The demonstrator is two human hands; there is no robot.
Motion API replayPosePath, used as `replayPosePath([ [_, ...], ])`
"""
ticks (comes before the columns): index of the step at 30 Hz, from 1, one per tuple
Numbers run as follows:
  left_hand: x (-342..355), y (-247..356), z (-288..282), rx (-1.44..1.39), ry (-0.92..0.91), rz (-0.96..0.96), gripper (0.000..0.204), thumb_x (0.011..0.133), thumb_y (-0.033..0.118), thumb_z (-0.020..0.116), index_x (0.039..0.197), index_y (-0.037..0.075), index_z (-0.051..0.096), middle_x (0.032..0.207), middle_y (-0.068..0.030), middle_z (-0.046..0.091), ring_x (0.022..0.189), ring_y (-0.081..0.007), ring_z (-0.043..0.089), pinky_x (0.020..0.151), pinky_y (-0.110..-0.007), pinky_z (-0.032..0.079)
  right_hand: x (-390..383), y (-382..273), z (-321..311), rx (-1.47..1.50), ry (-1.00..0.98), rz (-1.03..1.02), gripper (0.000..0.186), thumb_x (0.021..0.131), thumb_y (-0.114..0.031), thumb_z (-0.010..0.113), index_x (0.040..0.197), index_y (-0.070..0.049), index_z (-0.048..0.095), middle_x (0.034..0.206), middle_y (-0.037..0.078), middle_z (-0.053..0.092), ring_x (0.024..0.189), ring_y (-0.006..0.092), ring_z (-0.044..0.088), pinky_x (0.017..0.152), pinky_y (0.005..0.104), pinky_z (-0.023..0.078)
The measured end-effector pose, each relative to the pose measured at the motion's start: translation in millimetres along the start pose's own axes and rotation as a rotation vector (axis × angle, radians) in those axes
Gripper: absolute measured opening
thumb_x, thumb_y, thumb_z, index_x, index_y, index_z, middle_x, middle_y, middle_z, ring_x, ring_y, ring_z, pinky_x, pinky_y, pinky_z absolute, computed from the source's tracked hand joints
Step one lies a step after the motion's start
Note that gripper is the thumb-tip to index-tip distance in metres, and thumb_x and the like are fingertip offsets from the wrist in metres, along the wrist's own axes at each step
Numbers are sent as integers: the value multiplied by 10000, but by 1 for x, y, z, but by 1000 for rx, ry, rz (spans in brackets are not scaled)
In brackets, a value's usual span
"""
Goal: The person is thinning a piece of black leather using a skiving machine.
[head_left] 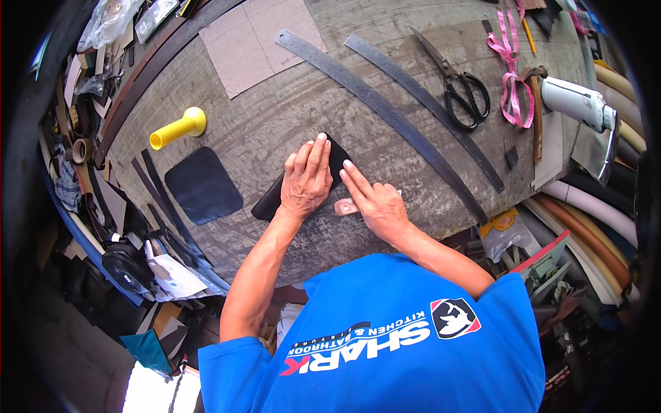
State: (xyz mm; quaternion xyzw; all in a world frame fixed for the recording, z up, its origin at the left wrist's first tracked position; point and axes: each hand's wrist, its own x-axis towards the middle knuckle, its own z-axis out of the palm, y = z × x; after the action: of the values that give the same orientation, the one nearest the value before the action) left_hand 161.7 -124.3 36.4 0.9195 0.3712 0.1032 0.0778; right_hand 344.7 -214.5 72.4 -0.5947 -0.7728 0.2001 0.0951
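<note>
My left hand (pixel 306 175) lies open with fingers stretched over a folded black leather-like piece (pixel 265 205), its fingertips near the upper corner. Just right of it, my right hand (pixel 377 206) is open, index and middle fingers extended onto the piece's edge. A small translucent pinkish object (pixel 344 206) sits partly hidden beside and beneath my right hand. A flat black rounded square (pixel 202 184) lies to the left.
The grey worktable (pixel 255 117) holds two steel rulers (pixel 375 100), black scissors (pixel 460 89), a yellow funnel-shaped tube (pixel 175 129), cardboard (pixel 258 45), pink tape (pixel 513 96) and a hammer (pixel 536 117). Material rolls (pixel 599 220) line the right; piled scraps (pixel 120 265) crowd the left.
</note>
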Motion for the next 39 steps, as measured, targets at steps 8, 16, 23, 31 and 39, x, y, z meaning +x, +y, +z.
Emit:
replayPosePath([
  [8, 3, 4, 0, 69, -22, -16, 582, 781, 134, 589, 1344, -6, 542, 1479, -80, 449, 1235, -216, 475, 967, -358, 374, 6, 12, -5, 166, -54, -12, 545, 770, -52, 624, 1314, -38, 581, 1479, 120, 467, 578, 171, 556, 580, 303, 490],
  [16, 4, 2, -2, 54, -35, -8, 619, 737, 155, 595, 1336, 8, 546, 1474, -79, 450, 1235, -223, 464, 968, -366, 366, 70, 41, -48, 796, 244, 200, 227, 940, -127, 624, 1140, -21, 635, 933, 102, 608, 698, 265, 606, 648, 316, 507],
  [23, 5, 2, -3, 14, -46, -14, 636, 728, 145, 613, 1344, 8, 534, 1459, -79, 458, 1221, -224, 466, 970, -368, 347, 86, 48, -27, 676, 215, -42, 305, 840, -36, 720, 1136, -24, 649, 1013, 137, 673, 853, 281, 689, 709, 325, 587],
  [31, 3, 1, -2, 40, -67, -11, 635, 701, 183, 628, 1313, 23, 569, 1463, -68, 448, 1245, -218, 442, 975, -363, 352, 85, 52, -19, 657, 209, -114, 339, 816, -11, 722, 1147, -40, 654, 1044, 152, 686, 900, 294, 697, 743, 342, 589],
  [39, 4, 1, 1, 14, -44, -12, 622, 721, 138, 601, 1325, -1, 549, 1453, -81, 460, 1208, -225, 469, 957, -373, 348, 91, 58, -24, 678, 155, -123, 320, 824, -16, 712, 1138, -30, 657, 1035, 150, 690, 893, 290, 699, 740, 339, 588],
])
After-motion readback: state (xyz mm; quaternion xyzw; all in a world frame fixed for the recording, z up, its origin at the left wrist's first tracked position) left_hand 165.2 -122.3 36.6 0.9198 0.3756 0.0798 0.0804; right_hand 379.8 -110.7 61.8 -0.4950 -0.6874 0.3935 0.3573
